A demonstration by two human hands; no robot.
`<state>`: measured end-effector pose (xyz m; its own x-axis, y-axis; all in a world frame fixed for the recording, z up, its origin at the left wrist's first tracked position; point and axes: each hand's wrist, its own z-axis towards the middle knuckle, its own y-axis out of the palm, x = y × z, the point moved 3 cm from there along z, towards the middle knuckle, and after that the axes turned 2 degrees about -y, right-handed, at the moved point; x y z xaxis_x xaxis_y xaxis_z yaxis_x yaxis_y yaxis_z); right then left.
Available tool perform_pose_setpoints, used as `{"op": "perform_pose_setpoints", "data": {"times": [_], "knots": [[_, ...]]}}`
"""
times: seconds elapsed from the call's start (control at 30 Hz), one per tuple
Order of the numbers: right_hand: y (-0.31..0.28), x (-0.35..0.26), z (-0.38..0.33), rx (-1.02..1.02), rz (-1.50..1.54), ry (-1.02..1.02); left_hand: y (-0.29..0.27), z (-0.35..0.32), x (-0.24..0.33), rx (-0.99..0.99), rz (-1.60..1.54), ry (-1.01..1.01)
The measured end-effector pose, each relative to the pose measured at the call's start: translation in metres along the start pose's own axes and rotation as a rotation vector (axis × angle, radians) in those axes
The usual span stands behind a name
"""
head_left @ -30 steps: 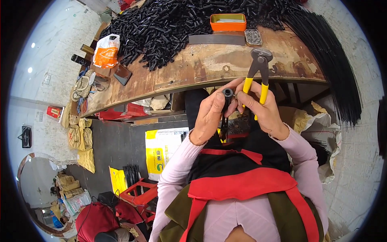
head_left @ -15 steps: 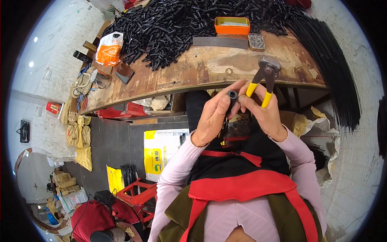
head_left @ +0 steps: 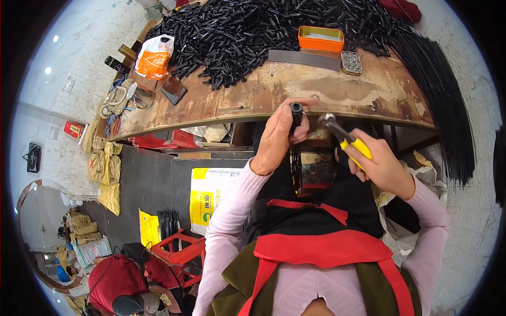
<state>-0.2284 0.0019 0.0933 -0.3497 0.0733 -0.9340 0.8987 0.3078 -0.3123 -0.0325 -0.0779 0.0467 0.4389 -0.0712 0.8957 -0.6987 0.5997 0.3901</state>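
My left hand [head_left: 275,138] is closed around a short black tube [head_left: 297,108], its round open end facing up just in front of the table edge. Thin black strands [head_left: 296,171] hang beneath that hand over my lap. My right hand [head_left: 380,162] grips a pair of end-cutting pincers [head_left: 360,149] with yellow handles. The dark metal head of the pincers points toward the tube but stays apart from it. The right fingers wrap the handles, and the jaws are blurred.
A big heap of black tubes [head_left: 221,47] covers the back of the wooden table [head_left: 253,102]. An orange tin [head_left: 320,44], a flat metal bar [head_left: 304,59] and a small box of metal bits [head_left: 351,63] stand before it. Long black strands [head_left: 445,100] droop over the right edge.
My right hand has moved right and away from the tube, swinging the pincers from upright to pointing left. My left hand still holds the tube, shifted slightly up and left.
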Motion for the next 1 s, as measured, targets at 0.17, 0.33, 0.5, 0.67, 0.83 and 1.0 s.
{"op": "perform_pose_setpoints", "data": {"times": [0.17,0.33,0.5,0.67,0.83,1.0], "knots": [[0.001,-0.004,-0.003,-0.106,-0.052,0.021,0.007,-0.002,-0.008,-0.041,0.095,-0.029],[-0.003,0.004,-0.006,-0.112,0.014,-0.09,0.011,-0.001,-0.01,-0.084,0.099,-0.081],[-0.018,-0.016,-0.007,-0.279,-0.102,0.043,0.015,-0.007,-0.004,-0.083,0.169,-0.103],[-0.015,-0.011,-0.006,-0.382,0.125,0.188,0.019,-0.011,0.001,-0.088,0.266,-0.061],[-0.006,-0.004,-0.012,-0.467,0.236,0.272,0.015,-0.02,0.0,-0.144,0.221,-0.081],[-0.011,-0.02,-0.027,-0.258,-0.062,0.094,0.024,-0.018,0.005,-0.182,0.263,-0.121]]}}
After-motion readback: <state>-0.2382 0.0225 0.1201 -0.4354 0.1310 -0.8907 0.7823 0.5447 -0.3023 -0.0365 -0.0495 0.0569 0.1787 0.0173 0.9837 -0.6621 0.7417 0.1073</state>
